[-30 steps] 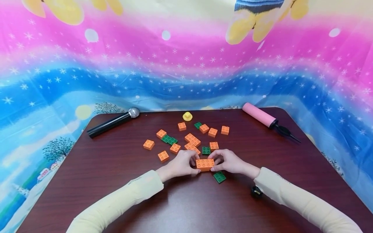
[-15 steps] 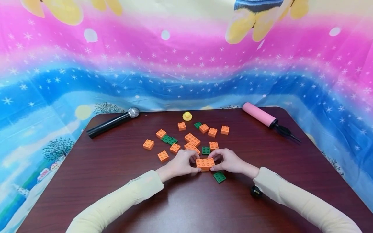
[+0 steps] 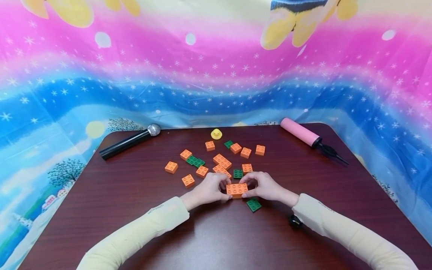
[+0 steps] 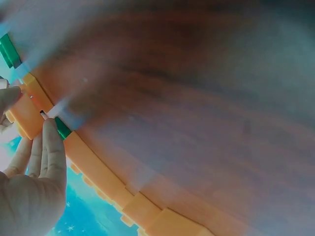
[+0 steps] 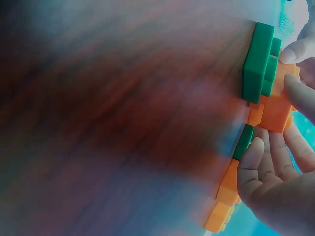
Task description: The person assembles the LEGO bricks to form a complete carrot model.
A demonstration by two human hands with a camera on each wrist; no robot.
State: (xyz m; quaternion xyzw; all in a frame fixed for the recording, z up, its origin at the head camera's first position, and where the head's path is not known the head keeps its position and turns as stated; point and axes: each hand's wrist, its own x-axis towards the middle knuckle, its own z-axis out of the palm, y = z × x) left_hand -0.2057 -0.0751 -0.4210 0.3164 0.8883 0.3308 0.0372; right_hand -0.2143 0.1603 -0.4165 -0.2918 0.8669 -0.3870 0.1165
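In the head view, a long orange building brick (image 3: 236, 190) with two rows of studs sits between both hands, studs up. My left hand (image 3: 208, 188) pinches its left end with thumb and fingers. At the right end, my right hand (image 3: 268, 188) grips it the same way. The wrist views show the held orange brick (image 5: 276, 110) between the fingertips; its underside is hard to make out. A flat green brick (image 3: 254, 205) lies just in front of the right hand. Behind the hands are a small green brick (image 3: 237, 174) and a long orange brick (image 3: 221, 171).
Several loose orange and green bricks lie scattered beyond the hands, such as an orange one (image 3: 188, 180). A yellow rubber duck (image 3: 216, 134) stands at the back edge. A black microphone (image 3: 129, 142) lies back left, a pink hand pump (image 3: 302, 133) back right, on the dark table (image 3: 216, 240).
Both hands keep their hold on the orange brick with hardly any movement. The whole head view has shifted very slightly.
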